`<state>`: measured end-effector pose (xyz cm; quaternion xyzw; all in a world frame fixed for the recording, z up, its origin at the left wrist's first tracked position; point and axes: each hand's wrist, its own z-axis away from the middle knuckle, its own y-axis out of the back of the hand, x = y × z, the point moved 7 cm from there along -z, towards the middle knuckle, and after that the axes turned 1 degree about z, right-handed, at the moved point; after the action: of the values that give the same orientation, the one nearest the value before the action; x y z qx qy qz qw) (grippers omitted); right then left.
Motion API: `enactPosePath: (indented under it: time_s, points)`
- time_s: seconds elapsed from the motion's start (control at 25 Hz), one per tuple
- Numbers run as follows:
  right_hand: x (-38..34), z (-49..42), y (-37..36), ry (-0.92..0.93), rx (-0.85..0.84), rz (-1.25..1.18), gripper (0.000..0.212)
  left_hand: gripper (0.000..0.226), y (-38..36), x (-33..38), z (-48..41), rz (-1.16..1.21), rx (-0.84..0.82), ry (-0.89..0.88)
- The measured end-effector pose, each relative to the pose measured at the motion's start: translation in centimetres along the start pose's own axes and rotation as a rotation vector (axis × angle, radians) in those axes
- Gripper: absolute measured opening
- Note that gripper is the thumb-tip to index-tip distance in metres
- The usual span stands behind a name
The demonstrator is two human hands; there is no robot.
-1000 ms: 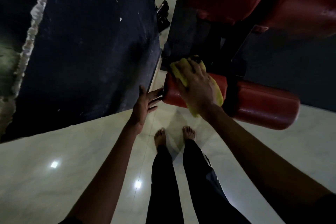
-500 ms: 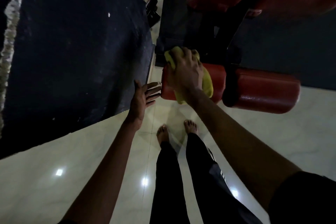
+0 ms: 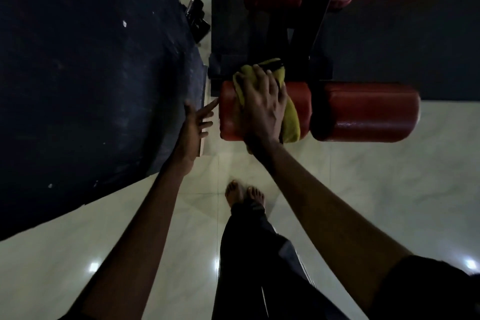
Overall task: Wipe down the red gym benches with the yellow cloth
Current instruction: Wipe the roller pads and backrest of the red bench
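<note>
Right hand (image 3: 262,112) presses the yellow cloth (image 3: 291,122) on the red pad (image 3: 228,114), fingers spread; left hand (image 3: 193,126) hovers beside, fingers straight, empty. Strokes should wrap underneath.

One camera only, head-worn, wide-angle. It faces steeply down toward the floor (image 3: 363,189) and the wearer's feet (image 3: 233,193). The red bench pad (image 3: 363,112) sits close, mid-frame.

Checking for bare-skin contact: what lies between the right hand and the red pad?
The yellow cloth, draped over the red pad under the right hand, as the head view shows.
</note>
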<state>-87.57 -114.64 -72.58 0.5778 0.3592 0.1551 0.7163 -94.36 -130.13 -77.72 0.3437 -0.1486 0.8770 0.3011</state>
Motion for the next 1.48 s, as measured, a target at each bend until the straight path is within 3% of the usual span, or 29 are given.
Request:
enactPosePath:
  time_s: [0.08, 0.28, 0.36, 0.48, 0.6, 0.68, 0.8, 0.92, 1.0, 1.12, 1.36, 1.48]
  points:
    - [0.6, 1.4, 0.1, 0.116, 0.021, -0.034, 0.055, 0.079, -0.4, 0.5, -0.3, 0.012, -0.012, -0.044]
    - [4.6, 8.1, 0.2, 0.413, 0.043, 0.023, 0.06, 0.044, -1.3, 4.3, 0.3, -0.279, 0.171, -0.404]
    - [6.5, 7.5, 1.0, 0.341, 0.102, 0.003, 0.063, 0.035, -1.3, 4.5, -0.1, -0.383, 0.138, -0.476]
    - [8.0, 5.7, 2.0, 0.078, 0.133, -0.129, 0.064, 0.03, -1.4, 4.6, -0.5, -0.395, 0.059, -0.445]
    - [4.4, 6.7, 0.5, -0.057, 0.181, -0.201, 0.068, 0.034, -0.8, 5.4, -1.2, -0.327, 0.085, -0.415]
    - [0.7, 7.4, -1.3, -0.098, 0.153, -0.284, 0.069, 0.044, -0.2, 5.5, -1.6, -0.327, 0.136, -0.32]
    - [-2.5, 8.4, -2.9, -0.097, 0.132, -0.311, 0.071, 0.054, -0.5, 5.8, -1.3, -0.28, 0.061, -0.243]
    - [-1.4, 9.9, -3.6, -0.002, 0.137, -0.25, 0.072, 0.066, -0.9, 6.5, -1.4, -0.32, -0.048, -0.271]
    - [1.2, 10.8, -3.6, -0.036, 0.204, -0.252, 0.072, 0.055, -1.4, 6.8, -1.8, -0.447, -0.079, -0.315]
    - [4.1, 12.4, -2.6, -0.198, 0.431, -0.395, 0.061, 0.018, -2.4, 6.4, -2.8, -0.753, -0.057, -0.413]
    - [3.6, 12.2, -3.6, -1.041, 0.695, -0.886, 0.062, 0.058, -7.0, 6.3, -3.8, -1.115, -0.199, -0.523]
    - [2.9, 12.8, -5.3, -1.124, 0.606, -0.975, 0.064, 0.059, -8.3, 5.6, -4.3, -1.195, -0.207, -0.545]
